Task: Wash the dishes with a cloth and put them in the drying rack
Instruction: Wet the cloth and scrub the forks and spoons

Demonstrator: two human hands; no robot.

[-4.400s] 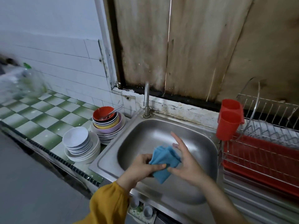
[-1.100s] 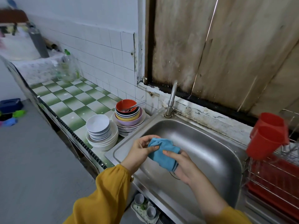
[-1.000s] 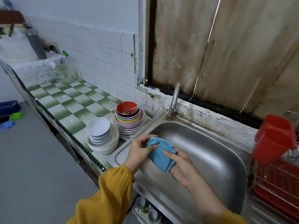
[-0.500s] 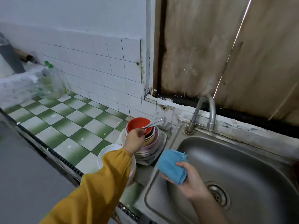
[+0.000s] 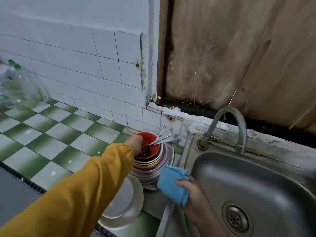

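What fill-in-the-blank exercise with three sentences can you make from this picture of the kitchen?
1. The right hand holds a ____ cloth at the edge of the sink.
2. The left hand reaches into the ____ bowl on top of the stack.
3. The countertop has white and ____ tiles.

Missing words: blue; red; green.
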